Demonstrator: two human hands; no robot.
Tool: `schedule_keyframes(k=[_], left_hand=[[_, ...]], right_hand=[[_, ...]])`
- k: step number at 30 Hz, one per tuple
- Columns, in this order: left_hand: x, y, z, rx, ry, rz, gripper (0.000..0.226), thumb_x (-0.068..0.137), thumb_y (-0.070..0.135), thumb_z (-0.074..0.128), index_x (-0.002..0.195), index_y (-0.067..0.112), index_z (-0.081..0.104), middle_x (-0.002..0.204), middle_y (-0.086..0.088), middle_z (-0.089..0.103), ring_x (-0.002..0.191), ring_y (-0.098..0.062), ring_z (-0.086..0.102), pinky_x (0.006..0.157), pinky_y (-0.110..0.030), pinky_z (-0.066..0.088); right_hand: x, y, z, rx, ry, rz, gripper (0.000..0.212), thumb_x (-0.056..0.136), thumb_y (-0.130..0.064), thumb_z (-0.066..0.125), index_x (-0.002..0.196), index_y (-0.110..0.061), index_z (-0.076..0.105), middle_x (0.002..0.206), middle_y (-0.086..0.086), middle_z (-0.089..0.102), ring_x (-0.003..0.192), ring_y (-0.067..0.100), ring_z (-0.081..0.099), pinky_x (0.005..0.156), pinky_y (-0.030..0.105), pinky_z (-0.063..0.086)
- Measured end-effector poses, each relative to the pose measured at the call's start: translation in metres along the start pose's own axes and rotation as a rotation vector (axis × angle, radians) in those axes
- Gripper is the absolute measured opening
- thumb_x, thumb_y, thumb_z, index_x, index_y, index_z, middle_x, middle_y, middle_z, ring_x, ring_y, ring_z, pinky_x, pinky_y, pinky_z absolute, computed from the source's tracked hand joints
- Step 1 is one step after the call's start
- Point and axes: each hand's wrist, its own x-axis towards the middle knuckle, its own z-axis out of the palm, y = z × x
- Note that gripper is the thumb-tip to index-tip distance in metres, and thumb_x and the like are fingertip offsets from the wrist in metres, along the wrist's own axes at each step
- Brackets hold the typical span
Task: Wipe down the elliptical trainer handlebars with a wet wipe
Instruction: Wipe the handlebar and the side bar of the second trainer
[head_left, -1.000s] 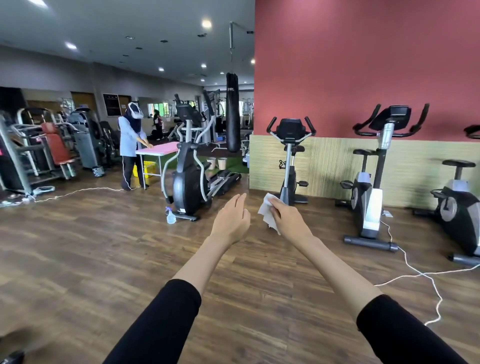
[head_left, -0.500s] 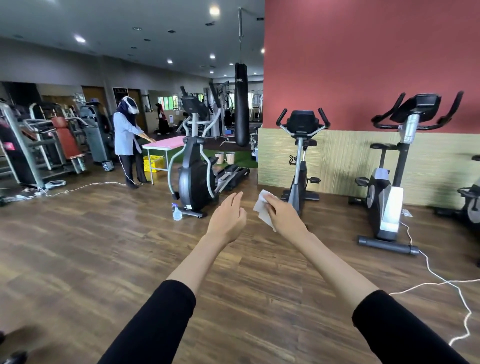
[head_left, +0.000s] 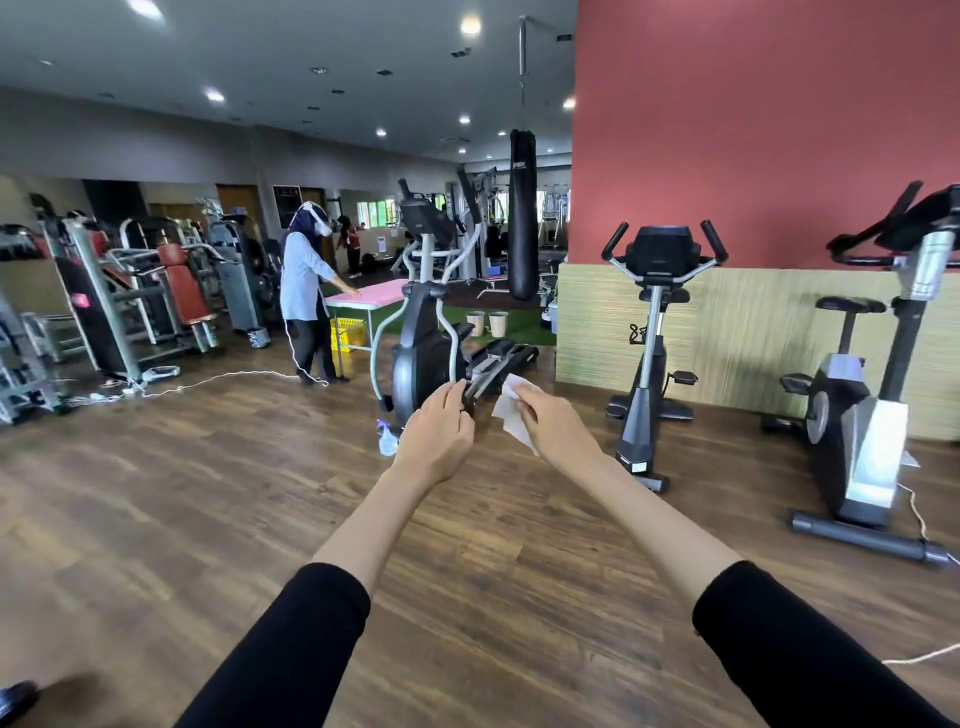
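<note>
A black elliptical trainer (head_left: 421, 343) stands on the wooden floor some metres ahead, its curved grey handlebars (head_left: 457, 260) rising beside the console. My right hand (head_left: 558, 428) pinches a white wet wipe (head_left: 511, 410) in the air. My left hand (head_left: 439, 434) is stretched out beside it with relaxed fingers, holding nothing. Both hands are well short of the trainer and overlap its base only in the image.
A spray bottle (head_left: 387, 439) sits on the floor by the trainer's base. Exercise bikes (head_left: 652, 332) (head_left: 878, 395) line the right wall, with a white cable (head_left: 917, 512) on the floor. A person (head_left: 306, 291) stands at a pink table (head_left: 371, 299). A punching bag (head_left: 522, 213) hangs behind.
The view has moved forward and turned left, so the elliptical trainer is nearer and more central. My hands keep their pose, the wipe still in my right hand.
</note>
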Motion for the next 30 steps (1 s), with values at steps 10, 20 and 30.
schedule_keyframes(k=[10,20,30], left_hand=[[0.031,-0.059,0.0,0.069,0.024,-0.114,0.051,0.097,0.016,0.033,0.147,0.011,0.03,0.152,-0.004,0.032,0.137,-0.02,0.032,0.11,-0.039,0.03],[0.061,-0.124,-0.014,0.165,0.119,-0.311,0.051,0.099,0.018,0.031,0.15,0.012,0.026,0.156,-0.005,0.026,0.141,-0.022,0.026,0.114,-0.04,0.024],[0.102,-0.173,-0.033,0.266,0.22,-0.537,0.052,0.099,0.019,0.031,0.15,0.013,0.023,0.156,-0.002,0.025,0.142,-0.02,0.024,0.115,-0.039,0.022]], right_hand=[[0.068,-0.007,0.054,0.085,-0.056,-0.081,0.032,0.101,-0.013,0.039,0.129,-0.006,0.053,0.118,0.02,0.062,0.104,0.035,0.058,0.072,0.019,0.025],[0.149,-0.023,0.121,0.219,-0.179,-0.229,0.032,0.101,-0.012,0.035,0.127,-0.008,0.054,0.086,0.007,0.056,0.086,0.032,0.058,0.065,0.025,0.029],[0.242,-0.043,0.19,0.277,-0.346,-0.418,0.038,0.101,-0.012,0.037,0.137,-0.012,0.05,0.136,0.011,0.055,0.122,0.028,0.052,0.086,0.024,0.032]])
